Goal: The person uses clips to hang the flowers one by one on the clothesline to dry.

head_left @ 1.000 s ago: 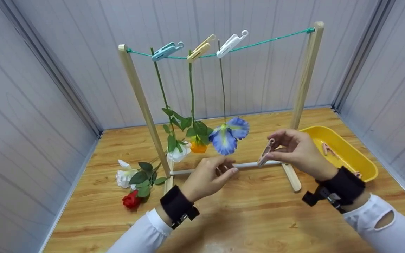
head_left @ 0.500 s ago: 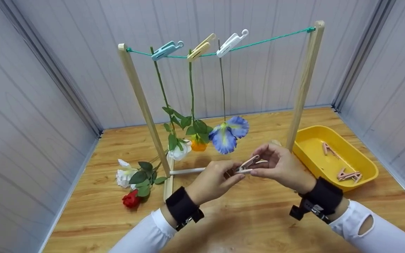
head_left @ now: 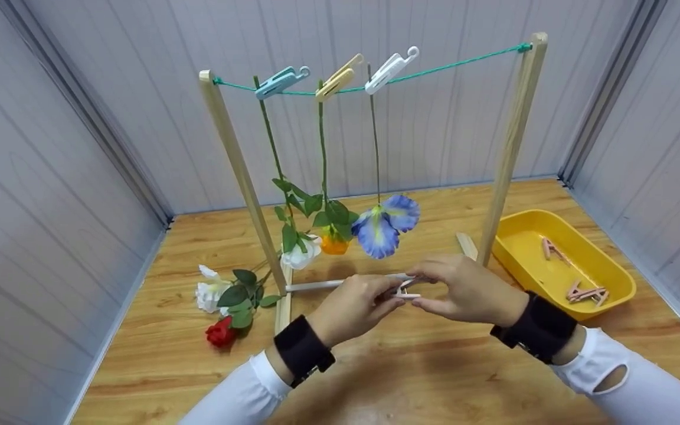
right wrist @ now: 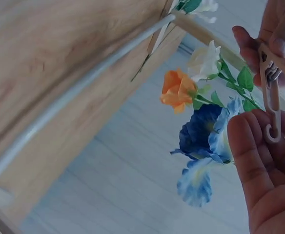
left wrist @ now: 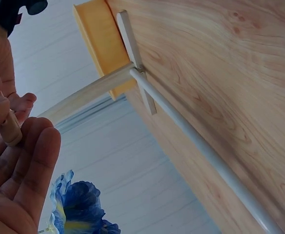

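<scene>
In front of the rack, my two hands meet at a pale pink clothespin with a hook at one end. My left hand pinches its clamping end between thumb and fingers. On the hooked handle end, the thumb and fingers of my right hand grip the two arms. Behind and above the hands, a blue iris hangs head down from a white clothespin. To its left hang an orange flower from a yellow clothespin and a white rose from a blue clothespin.
A green cord spans the two wooden posts, with a white rod low between them. Right of the rack, a yellow tray holds several pink clothespins. A white flower and a red rose lie at left.
My right hand has come left and down from beside the right post, bringing the clothespin to my left hand, which now pinches it too. The hanging flowers stay put.
</scene>
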`<state>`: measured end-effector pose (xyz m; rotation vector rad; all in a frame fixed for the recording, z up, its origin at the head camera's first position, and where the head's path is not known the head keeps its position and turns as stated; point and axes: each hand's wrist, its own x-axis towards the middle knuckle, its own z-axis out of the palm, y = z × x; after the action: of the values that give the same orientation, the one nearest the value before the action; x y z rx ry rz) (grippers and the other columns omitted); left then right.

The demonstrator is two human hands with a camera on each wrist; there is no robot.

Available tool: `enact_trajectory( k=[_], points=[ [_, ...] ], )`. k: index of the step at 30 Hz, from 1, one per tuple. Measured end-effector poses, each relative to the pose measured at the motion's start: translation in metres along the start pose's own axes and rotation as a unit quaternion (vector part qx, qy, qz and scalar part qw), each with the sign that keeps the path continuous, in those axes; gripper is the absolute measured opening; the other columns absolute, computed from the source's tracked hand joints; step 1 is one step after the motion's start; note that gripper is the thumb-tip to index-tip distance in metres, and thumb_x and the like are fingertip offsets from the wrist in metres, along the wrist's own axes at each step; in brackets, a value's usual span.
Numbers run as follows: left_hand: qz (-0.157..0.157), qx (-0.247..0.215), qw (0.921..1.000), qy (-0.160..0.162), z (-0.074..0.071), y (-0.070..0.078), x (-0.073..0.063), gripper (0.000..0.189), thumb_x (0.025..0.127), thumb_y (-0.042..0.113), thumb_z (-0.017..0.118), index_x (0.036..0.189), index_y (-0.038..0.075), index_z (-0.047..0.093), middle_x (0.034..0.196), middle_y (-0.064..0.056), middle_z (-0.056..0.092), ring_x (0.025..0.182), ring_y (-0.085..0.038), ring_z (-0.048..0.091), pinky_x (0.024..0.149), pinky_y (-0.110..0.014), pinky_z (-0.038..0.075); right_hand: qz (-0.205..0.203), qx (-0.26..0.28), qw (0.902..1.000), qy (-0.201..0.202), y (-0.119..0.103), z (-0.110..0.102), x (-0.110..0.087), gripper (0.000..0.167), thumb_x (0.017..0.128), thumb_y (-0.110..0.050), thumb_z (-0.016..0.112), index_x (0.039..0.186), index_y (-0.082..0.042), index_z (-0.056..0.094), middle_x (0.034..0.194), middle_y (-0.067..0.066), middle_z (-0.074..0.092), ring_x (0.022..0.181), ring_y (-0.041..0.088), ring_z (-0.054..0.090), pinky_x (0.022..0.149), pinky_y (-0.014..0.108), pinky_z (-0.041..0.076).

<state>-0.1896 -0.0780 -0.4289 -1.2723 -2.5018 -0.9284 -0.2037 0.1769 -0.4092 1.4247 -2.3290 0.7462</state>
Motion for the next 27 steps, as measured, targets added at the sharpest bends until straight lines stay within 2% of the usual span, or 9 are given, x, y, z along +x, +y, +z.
enact_trajectory(
  k=[5,11,16,21,24,27],
  points=[
    [0.008,0.014,0.9999,0.004,0.002,-0.001,-0.004,0.015,0.108,0.019,0.071,0.110,0.005,0.073,0.081,-0.004,0.070,0.070,-0.008,0.056,0.064,-0.017,0.044,-0.009,-0.098,0.9943,-0.040,-0.005,-0.001,0.001,0.034,0.093,-0.021,0.087,0.121,-0.005,0.076,0.109,0.010,0.076,0.092,0.022,0.075,0.077,0.039,0.065],
    [0.005,0.031,0.9995,-0.006,0.003,0.001,-0.006,0.017,0.108,0.019,0.071,0.114,0.004,0.076,0.090,-0.005,0.078,0.076,-0.012,0.068,0.070,-0.021,0.055,-0.021,-0.146,0.9870,-0.064,-0.007,0.002,0.001,0.036,0.095,-0.026,0.086,0.122,-0.007,0.075,0.104,0.008,0.073,0.084,0.018,0.070,0.071,0.036,0.062],
    [0.008,0.040,0.9990,-0.019,0.004,0.000,-0.010,0.020,0.107,0.018,0.071,0.120,0.004,0.077,0.101,-0.007,0.081,0.087,-0.014,0.075,0.079,-0.023,0.061,-0.033,-0.130,0.9879,-0.078,-0.009,0.006,0.001,0.027,0.094,-0.022,0.086,0.114,-0.007,0.075,0.095,0.005,0.069,0.078,0.014,0.064,0.067,0.031,0.056],
    [-0.014,0.028,0.9990,-0.033,0.001,-0.002,-0.013,0.028,0.108,0.022,0.071,0.130,0.006,0.074,0.116,-0.007,0.080,0.101,-0.015,0.077,0.090,-0.025,0.062,-0.053,-0.095,0.9922,-0.060,-0.008,0.009,0.001,0.019,0.093,-0.015,0.087,0.106,-0.006,0.076,0.090,0.003,0.070,0.073,0.012,0.061,0.063,0.027,0.052],
    [-0.028,0.024,0.9990,-0.027,-0.005,-0.003,-0.015,0.034,0.108,0.026,0.071,0.135,0.006,0.071,0.121,-0.007,0.078,0.105,-0.019,0.076,0.093,-0.031,0.063,-0.061,-0.091,0.9931,-0.043,-0.006,0.010,0.001,0.015,0.091,-0.010,0.087,0.099,-0.006,0.075,0.086,0.003,0.070,0.070,0.011,0.060,0.061,0.026,0.051],
    [-0.037,0.027,0.9989,-0.002,-0.014,-0.007,-0.018,0.035,0.108,0.028,0.071,0.134,0.005,0.070,0.121,-0.010,0.076,0.105,-0.022,0.075,0.092,-0.035,0.063,-0.063,-0.090,0.9936,-0.026,-0.003,0.010,0.000,0.016,0.089,-0.006,0.088,0.093,-0.007,0.072,0.082,0.002,0.068,0.068,0.011,0.059,0.060,0.026,0.051]
  ],
)
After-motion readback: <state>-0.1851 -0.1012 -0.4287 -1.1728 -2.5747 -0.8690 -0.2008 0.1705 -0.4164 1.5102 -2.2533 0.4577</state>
